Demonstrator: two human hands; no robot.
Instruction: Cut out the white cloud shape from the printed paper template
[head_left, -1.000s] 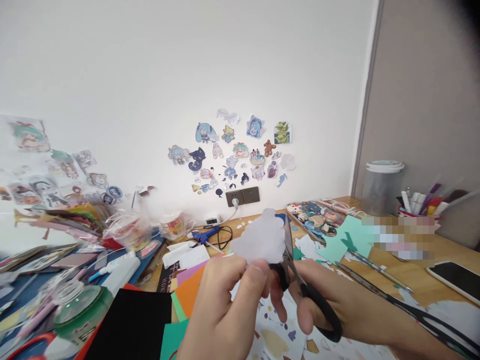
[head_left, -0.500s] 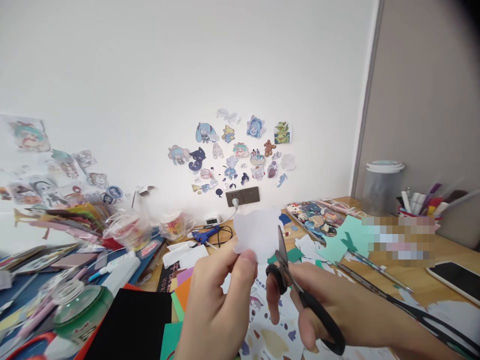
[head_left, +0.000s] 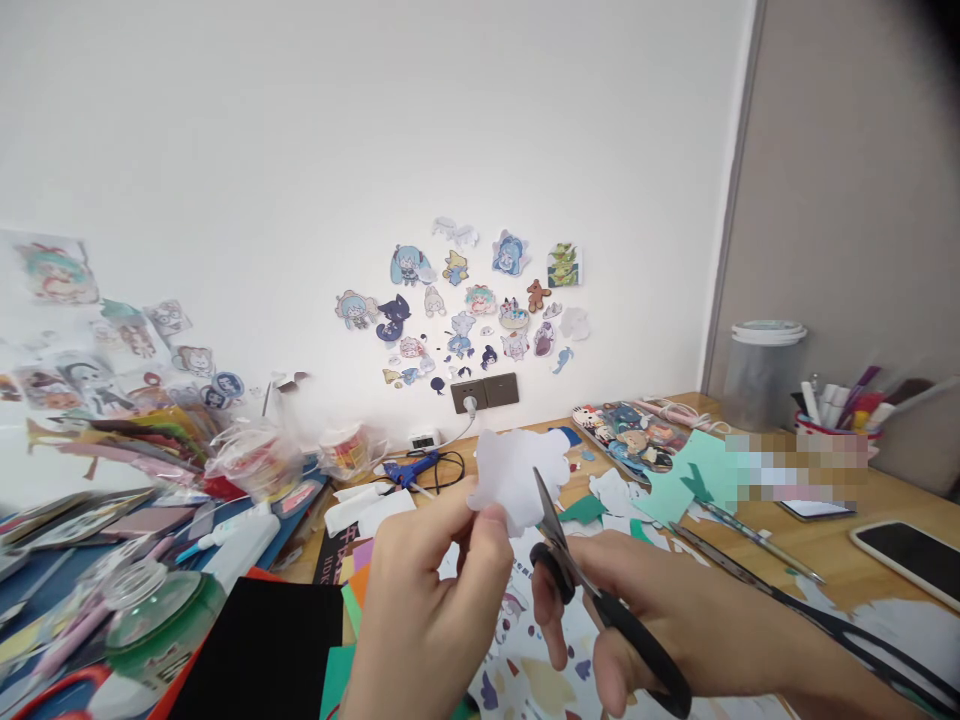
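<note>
My left hand pinches the lower left edge of a white piece of paper with a wavy outline, held up above the table. In my right hand is a pair of black-handled scissors, fingers and thumb at its loops. Its blades point up and slightly left at the paper's lower right part, and one blade overlaps the sheet in view. I cannot tell whether they cut into it. Under my hands lies a printed sheet with small coloured shapes.
Black card and a green glue bottle are at the left. A blue glue gun lies near the wall socket. Paper scraps, a second pair of scissors and a phone are at the right.
The white paper has turned and shifted slightly right, and its scalloped right edge shows more. The scissors have moved a little left and down, their blades closer together.
</note>
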